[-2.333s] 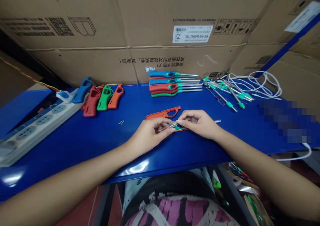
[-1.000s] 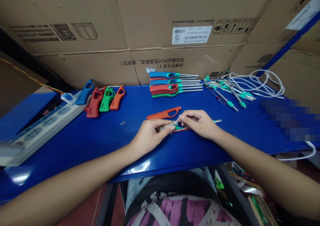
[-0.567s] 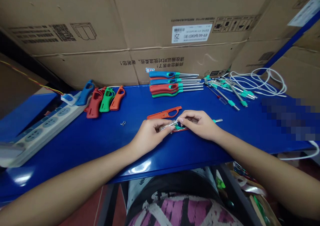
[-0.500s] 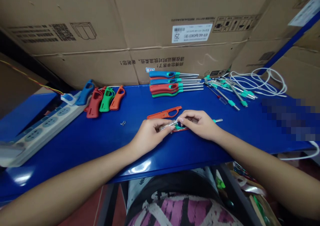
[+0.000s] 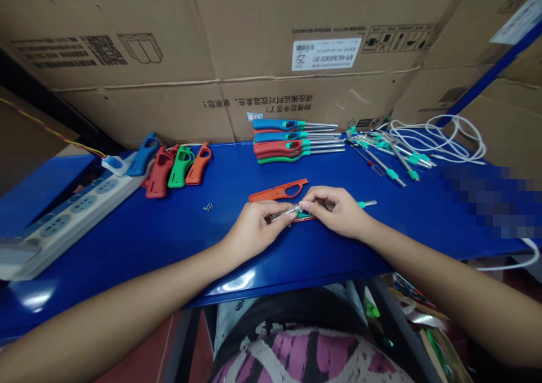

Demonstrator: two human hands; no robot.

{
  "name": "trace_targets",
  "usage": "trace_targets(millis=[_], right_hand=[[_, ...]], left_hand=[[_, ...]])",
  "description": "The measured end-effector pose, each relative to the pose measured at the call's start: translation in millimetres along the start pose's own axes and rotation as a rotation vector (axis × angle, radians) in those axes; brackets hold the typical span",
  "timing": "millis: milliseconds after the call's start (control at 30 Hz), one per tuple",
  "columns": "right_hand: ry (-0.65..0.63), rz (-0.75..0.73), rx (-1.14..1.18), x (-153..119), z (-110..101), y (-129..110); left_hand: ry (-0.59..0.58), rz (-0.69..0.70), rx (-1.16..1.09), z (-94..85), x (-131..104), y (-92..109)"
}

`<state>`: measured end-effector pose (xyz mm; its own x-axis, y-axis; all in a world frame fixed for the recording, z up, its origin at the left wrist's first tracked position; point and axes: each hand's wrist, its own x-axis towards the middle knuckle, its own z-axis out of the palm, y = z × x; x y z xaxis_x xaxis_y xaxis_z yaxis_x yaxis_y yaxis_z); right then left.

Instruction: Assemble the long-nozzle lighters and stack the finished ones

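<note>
My left hand (image 5: pixel 256 228) is closed around a clear, shiny fuel tank (image 5: pixel 283 213), thumb on the near side. My right hand (image 5: pixel 341 210) pinches at the tank's right end with thumb and forefinger; the small part between those fingertips cannot be made out. Under both hands lies an opened gas lighter with a green trigger (image 5: pixel 303 214) and an orange-red shell edge. Its metal tube (image 5: pixel 371 203) sticks out past my right hand. Just behind, a loose orange shell half (image 5: pixel 277 192) lies flat on the blue table.
Assembled lighters (image 5: pixel 277 147) are stacked at the back, beside a pile of metal tubes (image 5: pixel 396 151) and a coiled white cord (image 5: pixel 461 140). Coloured handle shells (image 5: pixel 180 167) and a power strip (image 5: pixel 80 208) stand left. Small screws (image 5: pixel 208 207) lie nearby. A cardboard box (image 5: pixel 237 44) rises behind.
Both hands stay in nearly the same place at the lighter. The right fingertips have shifted very slightly at the tank's end; the view has tilted a little.
</note>
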<state>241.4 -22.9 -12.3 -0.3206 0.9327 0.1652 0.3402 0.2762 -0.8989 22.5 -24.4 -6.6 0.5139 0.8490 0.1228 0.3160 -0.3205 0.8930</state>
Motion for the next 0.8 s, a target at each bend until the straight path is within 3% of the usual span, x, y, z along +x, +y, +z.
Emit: trace_targets(millis=[267, 533, 800], right_hand=[[0.08, 0.066, 0.186, 3.3, 0.1, -6.1], [0.151, 0.132, 0.268, 4.7, -5.7, -7.0], [0.127, 0.119, 0.229, 4.2, -7.2, -7.2]], left_hand=[[-0.033, -0.041, 0.019, -19.0, 4.6, 11.0], [-0.124, 0.148, 0.572, -37.8, 3.6, 17.2], [-0.169, 0.065, 0.534, -36.3, 2.0, 16.3]])
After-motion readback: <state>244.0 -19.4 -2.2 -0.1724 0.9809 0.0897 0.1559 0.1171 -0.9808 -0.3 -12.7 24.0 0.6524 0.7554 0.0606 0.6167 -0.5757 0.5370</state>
